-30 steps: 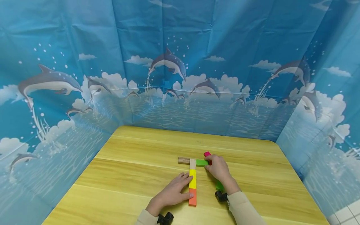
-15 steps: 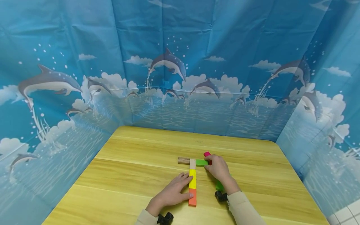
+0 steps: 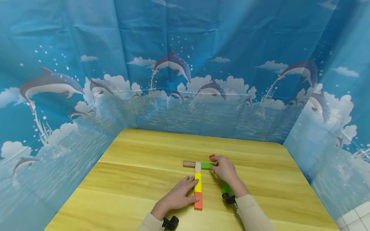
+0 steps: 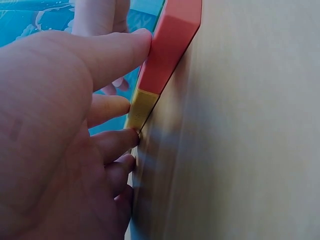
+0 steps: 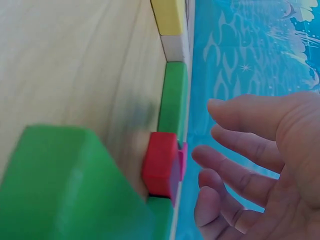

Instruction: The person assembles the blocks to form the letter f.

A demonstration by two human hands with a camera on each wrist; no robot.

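My left hand [image 3: 180,194] lies beside a line of blocks, its fingertips touching the yellow block [image 3: 198,184] and its thumb the orange block [image 3: 198,203]. In the left wrist view the left fingers are extended along the blocks' side. The right hand [image 3: 226,169] is over the red block [image 3: 216,164], near the pink block [image 3: 212,156]. From the right wrist camera, the right fingers stand loosely bent and apart from the red block [image 5: 161,162], with nothing between them. A green block [image 3: 207,166] lies left of the right fingertips.
A pale block [image 3: 198,167] stands at the top of the line, with a brown wood-grain block [image 3: 189,163] to its left. Another green block [image 3: 226,187] lies by the right wrist. The wooden table [image 3: 138,173] meets a dolphin-print curtain [image 3: 185,112] behind.
The right hand has shifted slightly, its fingers easing up around the red and pink blocks. The left hand keeps its place on the yellow and orange blocks. The head view has tilted a little.
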